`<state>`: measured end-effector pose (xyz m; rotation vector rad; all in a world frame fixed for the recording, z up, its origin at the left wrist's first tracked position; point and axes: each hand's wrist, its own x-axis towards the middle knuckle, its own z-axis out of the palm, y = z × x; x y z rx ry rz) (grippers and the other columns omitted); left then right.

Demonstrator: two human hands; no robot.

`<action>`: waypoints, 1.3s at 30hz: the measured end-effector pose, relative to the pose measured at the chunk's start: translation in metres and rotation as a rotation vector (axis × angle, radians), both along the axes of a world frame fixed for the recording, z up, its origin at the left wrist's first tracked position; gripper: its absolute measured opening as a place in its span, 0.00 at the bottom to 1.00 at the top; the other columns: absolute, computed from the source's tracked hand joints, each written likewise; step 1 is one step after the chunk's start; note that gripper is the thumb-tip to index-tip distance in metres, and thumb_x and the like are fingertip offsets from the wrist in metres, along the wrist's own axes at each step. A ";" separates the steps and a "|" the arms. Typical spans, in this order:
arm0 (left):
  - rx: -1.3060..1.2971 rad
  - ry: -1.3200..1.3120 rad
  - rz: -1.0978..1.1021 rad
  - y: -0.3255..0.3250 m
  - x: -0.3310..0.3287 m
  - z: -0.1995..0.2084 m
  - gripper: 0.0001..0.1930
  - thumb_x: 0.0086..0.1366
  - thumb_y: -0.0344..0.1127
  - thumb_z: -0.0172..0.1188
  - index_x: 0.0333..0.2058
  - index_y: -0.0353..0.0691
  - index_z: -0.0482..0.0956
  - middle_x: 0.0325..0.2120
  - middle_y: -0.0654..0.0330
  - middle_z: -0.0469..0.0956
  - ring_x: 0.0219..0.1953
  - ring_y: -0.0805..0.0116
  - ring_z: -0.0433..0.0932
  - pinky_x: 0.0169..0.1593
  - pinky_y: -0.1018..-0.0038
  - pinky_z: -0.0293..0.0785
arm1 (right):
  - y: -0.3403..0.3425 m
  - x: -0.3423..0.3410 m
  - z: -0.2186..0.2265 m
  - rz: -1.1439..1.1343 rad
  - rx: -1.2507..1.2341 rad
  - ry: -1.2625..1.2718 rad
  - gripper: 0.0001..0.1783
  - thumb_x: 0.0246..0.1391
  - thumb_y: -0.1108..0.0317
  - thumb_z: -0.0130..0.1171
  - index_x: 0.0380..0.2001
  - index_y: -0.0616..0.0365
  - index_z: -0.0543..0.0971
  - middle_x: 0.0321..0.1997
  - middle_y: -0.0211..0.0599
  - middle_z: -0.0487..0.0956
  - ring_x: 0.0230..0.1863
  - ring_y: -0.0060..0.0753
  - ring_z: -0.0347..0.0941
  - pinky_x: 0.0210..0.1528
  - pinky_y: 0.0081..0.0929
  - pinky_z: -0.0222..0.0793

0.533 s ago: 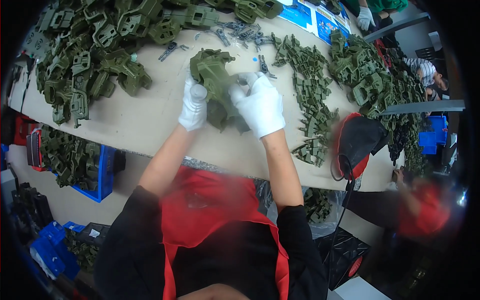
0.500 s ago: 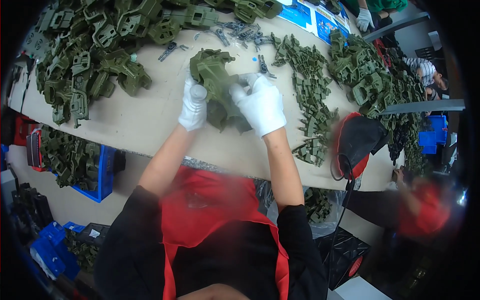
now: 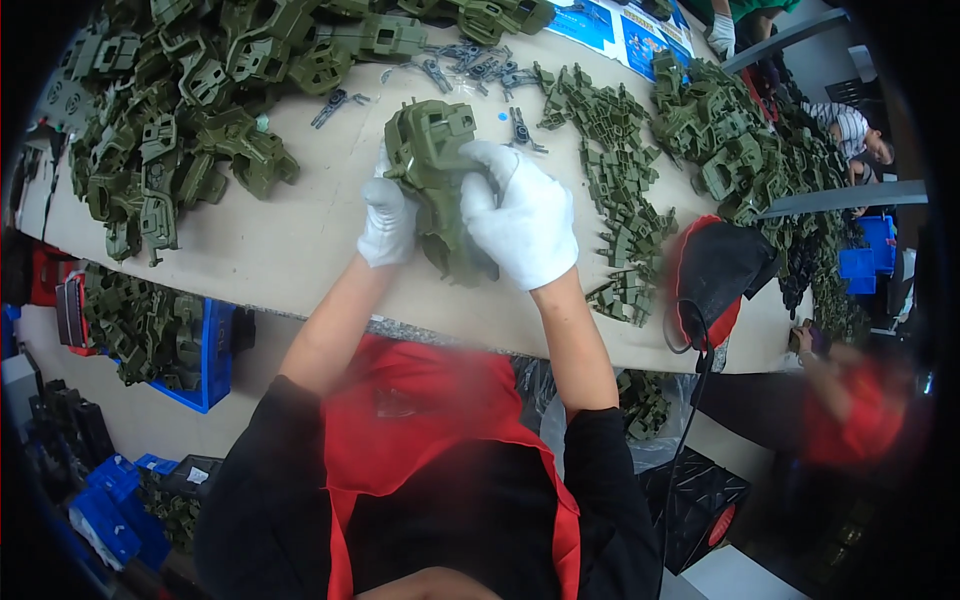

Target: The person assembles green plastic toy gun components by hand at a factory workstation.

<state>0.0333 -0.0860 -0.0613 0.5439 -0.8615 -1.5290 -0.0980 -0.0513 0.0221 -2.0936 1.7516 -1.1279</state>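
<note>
Both my hands wear white gloves and hold one olive-green moulded plastic toy vehicle body (image 3: pixel 428 145) above the table. My left hand (image 3: pixel 388 218) grips its left side, thumb raised. Closed round its right side is my right hand (image 3: pixel 525 215), with bent fingers over the middle of the part; what the fingertips touch is hidden. Just beyond lie small grey-blue plastic pieces (image 3: pixel 484 68), and one such piece (image 3: pixel 520 128) rests near my right hand. A long spread of small green parts (image 3: pixel 625 165) runs along the table to the right.
A large heap of green bodies (image 3: pixel 200 110) covers the table's far left; another heap (image 3: pixel 715 130) lies right. A black-and-red cap-like bundle with a cord (image 3: pixel 722 275) sits at the right edge. A blue crate (image 3: pixel 215 355) holds green parts below left. A person in red (image 3: pixel 855 405) is at right.
The green body has turned in my hands, so a boxy end now shows at its top. My right hand has shifted slightly and its fingers have curled further over the part.
</note>
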 end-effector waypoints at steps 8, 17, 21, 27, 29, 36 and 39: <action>0.044 0.018 -0.006 0.007 0.001 -0.007 0.54 0.40 0.69 0.72 0.59 0.38 0.65 0.51 0.59 0.73 0.52 0.68 0.73 0.56 0.69 0.71 | -0.002 0.008 -0.004 -0.039 -0.004 0.175 0.13 0.46 0.71 0.58 0.38 0.50 0.81 0.32 0.42 0.82 0.28 0.46 0.78 0.35 0.36 0.75; 0.221 0.152 -0.144 0.001 0.005 0.000 0.35 0.52 0.46 0.73 0.55 0.37 0.71 0.47 0.59 0.77 0.49 0.67 0.76 0.54 0.69 0.74 | -0.026 -0.007 0.005 0.083 0.308 0.074 0.15 0.46 0.63 0.59 0.38 0.54 0.80 0.21 0.44 0.79 0.25 0.47 0.78 0.34 0.36 0.74; 0.287 0.221 -0.195 0.003 0.007 -0.002 0.35 0.53 0.48 0.72 0.56 0.38 0.71 0.48 0.57 0.77 0.49 0.65 0.76 0.56 0.68 0.74 | -0.027 0.001 -0.009 0.025 0.313 0.007 0.14 0.47 0.65 0.58 0.39 0.55 0.80 0.21 0.46 0.78 0.24 0.46 0.77 0.33 0.34 0.74; 0.256 0.093 -0.143 0.001 0.009 0.000 0.25 0.57 0.31 0.62 0.55 0.36 0.71 0.44 0.56 0.79 0.45 0.67 0.78 0.48 0.71 0.77 | -0.007 0.002 -0.028 0.030 0.349 -0.597 0.23 0.47 0.72 0.63 0.50 0.58 0.77 0.32 0.36 0.81 0.32 0.24 0.77 0.36 0.25 0.73; 0.190 0.217 -0.123 0.000 0.017 0.007 0.26 0.58 0.31 0.61 0.56 0.35 0.69 0.43 0.54 0.78 0.46 0.66 0.78 0.48 0.70 0.77 | 0.005 0.004 -0.032 0.084 0.378 -0.946 0.38 0.41 0.64 0.73 0.57 0.64 0.71 0.35 0.36 0.80 0.38 0.26 0.77 0.38 0.24 0.73; 0.061 0.172 0.012 0.028 -0.006 0.040 0.31 0.59 0.32 0.58 0.61 0.35 0.62 0.57 0.46 0.68 0.51 0.60 0.75 0.55 0.66 0.73 | 0.050 0.001 -0.024 0.104 0.503 -1.448 0.38 0.46 0.73 0.70 0.59 0.71 0.65 0.44 0.39 0.79 0.42 0.24 0.76 0.45 0.21 0.74; 0.126 -0.236 -0.214 0.036 0.017 0.017 0.25 0.57 0.32 0.61 0.55 0.33 0.72 0.49 0.47 0.77 0.50 0.63 0.77 0.55 0.68 0.72 | 0.041 -0.033 -0.012 0.137 0.564 -1.266 0.35 0.47 0.74 0.69 0.57 0.72 0.67 0.42 0.39 0.80 0.43 0.24 0.77 0.44 0.20 0.74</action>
